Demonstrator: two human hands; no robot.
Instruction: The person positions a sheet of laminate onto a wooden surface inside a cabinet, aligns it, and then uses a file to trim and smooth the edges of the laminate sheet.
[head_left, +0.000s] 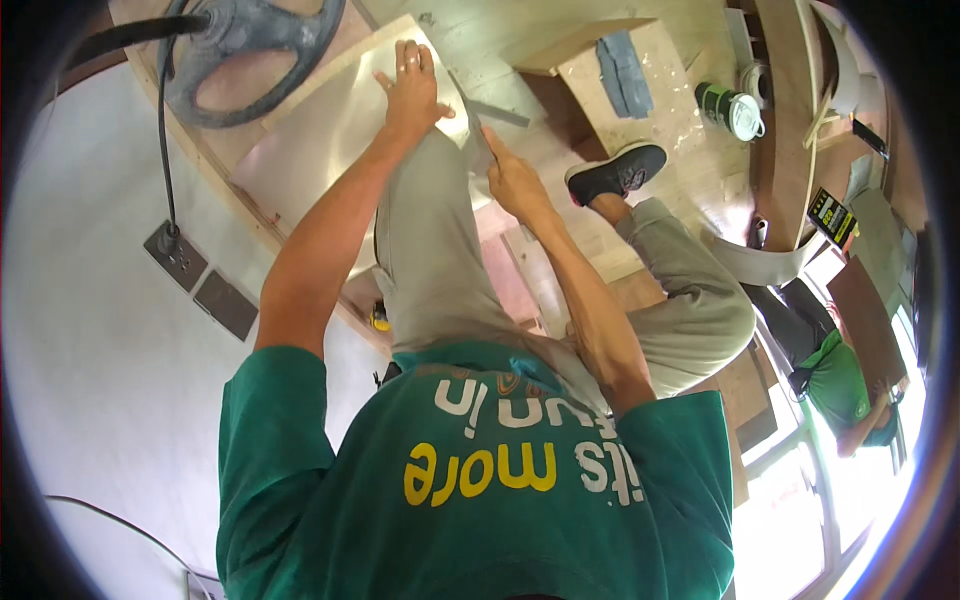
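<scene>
My left hand (411, 95) lies flat with its fingers spread on a shiny, pale board (310, 135), near the board's far right corner. Just right of my knee, my right hand (517, 187) is closed, its index finger stretched forward beside the board's edge. What its curled fingers hold is hidden. A narrow dark grey strip (498, 114) shows beyond that fingertip; I cannot tell whether it joins what the hand holds. One of my legs (430, 220) reaches up against the board, and the other is bent out to the right.
A wooden box (640, 90) with a grey cloth (624, 75) on top stands at the far right, near a green-and-white bucket (730, 110). A dark wheel-shaped object (255, 50) and a black cable (165, 140) are at the left. Another person (840, 380) holds a brown panel (866, 310).
</scene>
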